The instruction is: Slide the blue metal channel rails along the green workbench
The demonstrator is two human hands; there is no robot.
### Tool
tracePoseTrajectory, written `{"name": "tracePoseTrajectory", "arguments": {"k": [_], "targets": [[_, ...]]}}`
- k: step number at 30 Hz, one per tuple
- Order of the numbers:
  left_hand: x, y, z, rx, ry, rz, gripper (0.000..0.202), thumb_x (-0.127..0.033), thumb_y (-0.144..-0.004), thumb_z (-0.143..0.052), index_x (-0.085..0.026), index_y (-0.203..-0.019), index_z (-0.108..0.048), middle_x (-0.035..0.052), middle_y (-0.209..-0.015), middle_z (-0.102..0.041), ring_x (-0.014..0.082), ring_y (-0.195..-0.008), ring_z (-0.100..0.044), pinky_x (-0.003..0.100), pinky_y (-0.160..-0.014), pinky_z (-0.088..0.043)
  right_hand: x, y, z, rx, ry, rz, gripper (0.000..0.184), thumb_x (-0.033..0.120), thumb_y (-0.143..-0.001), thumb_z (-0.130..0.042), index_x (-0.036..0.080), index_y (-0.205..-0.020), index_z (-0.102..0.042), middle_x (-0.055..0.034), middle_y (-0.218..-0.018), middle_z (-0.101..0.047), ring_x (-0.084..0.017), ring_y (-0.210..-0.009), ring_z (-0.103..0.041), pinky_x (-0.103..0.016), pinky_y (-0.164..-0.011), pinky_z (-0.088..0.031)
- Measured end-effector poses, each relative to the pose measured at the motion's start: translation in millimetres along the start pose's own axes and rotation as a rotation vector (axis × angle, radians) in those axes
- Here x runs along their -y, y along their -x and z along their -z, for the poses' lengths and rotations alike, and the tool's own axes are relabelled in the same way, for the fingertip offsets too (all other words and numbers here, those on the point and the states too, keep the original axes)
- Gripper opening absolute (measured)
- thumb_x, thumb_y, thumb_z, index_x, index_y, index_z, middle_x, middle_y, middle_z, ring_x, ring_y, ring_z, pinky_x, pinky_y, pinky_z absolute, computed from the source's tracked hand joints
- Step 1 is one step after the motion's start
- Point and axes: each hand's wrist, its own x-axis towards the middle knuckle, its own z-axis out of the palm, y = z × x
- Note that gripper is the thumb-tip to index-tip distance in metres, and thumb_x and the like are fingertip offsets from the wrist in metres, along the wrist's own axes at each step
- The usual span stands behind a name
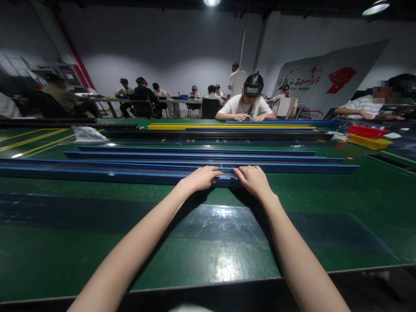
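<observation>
Both my arms reach forward over a green table [97, 251]. My left hand [201, 177] and my right hand [253, 180] rest side by side on the nearest long blue rail [97, 174], fingers curled over its top edge and gripping it. The rail runs across the table from the left edge to about the middle. Behind it lie more long blue rails [292, 167], parallel to it.
Further back lie dark rails, a yellow rail [227, 127], and red and yellow trays [368, 136] at the right. A person in a white shirt [245, 108] sits across the table; another sits at the far right. More people sit at tables behind.
</observation>
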Motion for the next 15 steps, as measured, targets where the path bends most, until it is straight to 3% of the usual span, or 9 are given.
{"name": "tracePoseTrajectory", "arguments": {"k": [8, 15], "targets": [[0, 2, 7.0, 0.057, 0.025, 0.012, 0.044, -0.012, -0.077, -0.046, -0.023, -0.120, -0.048, 0.0053, -0.129, -0.046, 0.0196, -0.117, -0.043, 0.028, -0.095, -0.036, 10, 4, 9, -0.002, 0.052, 0.043, 0.046, 0.041, -0.091, -0.024, 0.020, -0.081, -0.064, -0.0072, -0.078, -0.068, -0.017, -0.075, -0.061, -0.027, -0.069, -0.030], [0, 4, 12.2, 0.048, 0.018, 0.011, 0.043, -0.008, -0.074, -0.046, -0.021, -0.114, -0.054, 0.0057, -0.121, -0.051, 0.0178, -0.111, -0.048, 0.024, -0.091, -0.038, 5, 4, 8, -0.030, 0.056, -0.002, 0.046, 0.041, -0.091, -0.025, 0.019, -0.080, -0.063, -0.0075, -0.080, -0.068, -0.017, -0.079, -0.060, -0.026, -0.069, -0.030]]}}
